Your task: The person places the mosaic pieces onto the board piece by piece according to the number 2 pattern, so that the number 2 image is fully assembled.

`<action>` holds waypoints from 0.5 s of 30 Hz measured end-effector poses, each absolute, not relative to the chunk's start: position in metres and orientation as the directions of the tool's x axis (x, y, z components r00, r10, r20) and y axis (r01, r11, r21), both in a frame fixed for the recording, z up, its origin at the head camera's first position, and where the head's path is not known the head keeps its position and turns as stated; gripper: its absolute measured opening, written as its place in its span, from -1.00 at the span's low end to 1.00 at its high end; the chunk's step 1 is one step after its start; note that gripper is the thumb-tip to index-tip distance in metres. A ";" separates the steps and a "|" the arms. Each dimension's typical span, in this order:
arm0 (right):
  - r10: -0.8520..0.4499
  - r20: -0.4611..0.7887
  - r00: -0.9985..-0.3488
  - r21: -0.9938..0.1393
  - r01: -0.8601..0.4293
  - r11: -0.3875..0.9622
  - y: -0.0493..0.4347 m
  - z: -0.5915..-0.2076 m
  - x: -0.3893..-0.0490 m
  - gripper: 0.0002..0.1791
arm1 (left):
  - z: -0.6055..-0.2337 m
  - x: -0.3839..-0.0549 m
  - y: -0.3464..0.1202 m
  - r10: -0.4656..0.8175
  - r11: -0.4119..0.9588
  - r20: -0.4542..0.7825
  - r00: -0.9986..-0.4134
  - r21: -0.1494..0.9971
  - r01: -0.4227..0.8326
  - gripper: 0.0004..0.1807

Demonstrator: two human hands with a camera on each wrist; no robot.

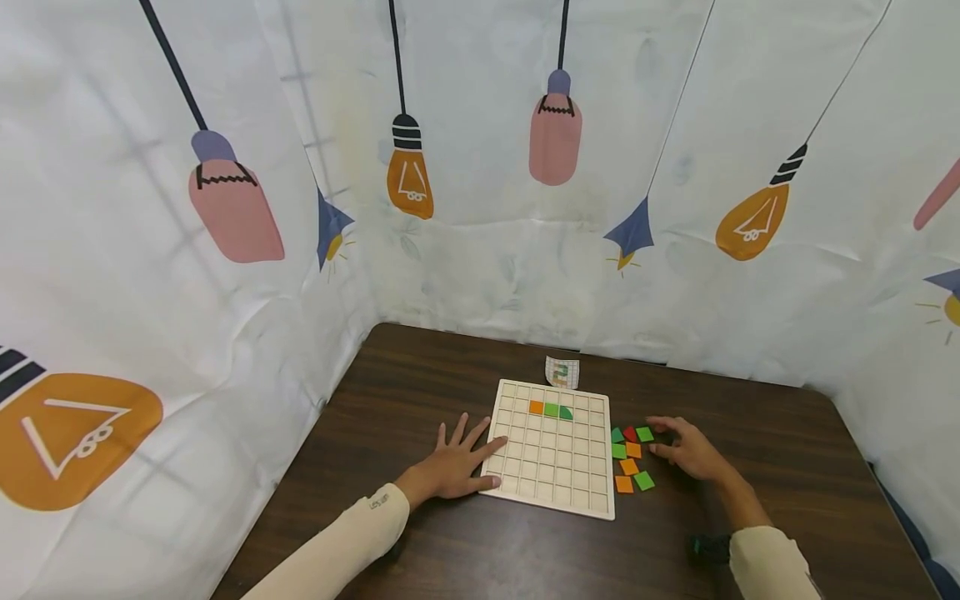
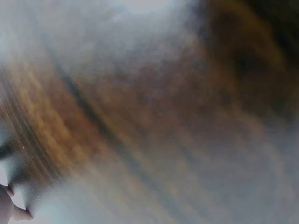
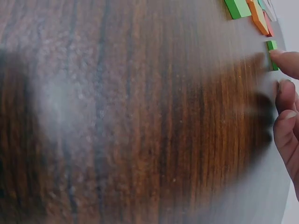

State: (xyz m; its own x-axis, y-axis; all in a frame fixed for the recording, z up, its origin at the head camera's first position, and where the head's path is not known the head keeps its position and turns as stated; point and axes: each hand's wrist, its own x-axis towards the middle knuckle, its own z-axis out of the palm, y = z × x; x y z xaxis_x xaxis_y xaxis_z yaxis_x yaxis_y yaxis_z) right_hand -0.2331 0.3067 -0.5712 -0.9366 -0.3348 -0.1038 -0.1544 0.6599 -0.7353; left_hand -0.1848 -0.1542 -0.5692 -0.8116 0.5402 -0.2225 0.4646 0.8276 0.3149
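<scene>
While I look on from far away, the right hand (image 1: pixel 690 452) has its fingers apart and a little bent, with one tip touching or just beside a green square (image 1: pixel 645 434). I do not see it pinching anything. That square lies flat on the table (image 1: pixel 787 450), to the right of a small red piece (image 1: pixel 630 434). More loose bits sit close by, like an orange square (image 1: pixel 624 484) and a dark green piece (image 1: pixel 617 435). To me, the square looks light, hard and a bit slick, not easy to break. I would pinch it by two facing sides, since it is thick enough for fingertips, and not press its top, where it might slide. Left of the bits is a pale board (image 1: pixel 555 475) with a grid and three colored pieces in one row. The left hand (image 1: pixel 453 468) is spread wide, with fingertips over the board's left edge. Past the board lies a little card (image 1: pixel 562 374), and behind the table hangs a white cloth (image 1: pixel 480 275) with lamp pictures.
</scene>
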 end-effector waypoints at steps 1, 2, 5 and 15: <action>-0.330 -0.108 -0.938 -0.730 -0.151 0.666 0.306 -0.572 -0.233 -0.41 | -0.569 -0.185 -0.154 0.541 0.827 -0.221 -0.812 0.315 0.465 -0.19; -0.332 -0.106 -0.937 -0.725 -0.155 0.671 0.306 -0.572 -0.234 -0.40 | -0.569 -0.185 -0.154 0.541 0.827 -0.218 -0.812 0.315 0.466 -0.19; -0.318 -0.100 -0.943 -0.696 -0.163 0.699 0.304 -0.573 -0.234 -0.41 | -0.569 -0.184 -0.154 0.542 0.826 -0.216 -0.812 0.316 0.467 -0.19; -0.308 -0.077 -0.948 -0.605 -0.201 0.771 0.300 -0.574 -0.236 -0.41 | -0.572 -0.186 -0.155 0.537 0.829 -0.220 -0.814 0.317 0.461 -0.19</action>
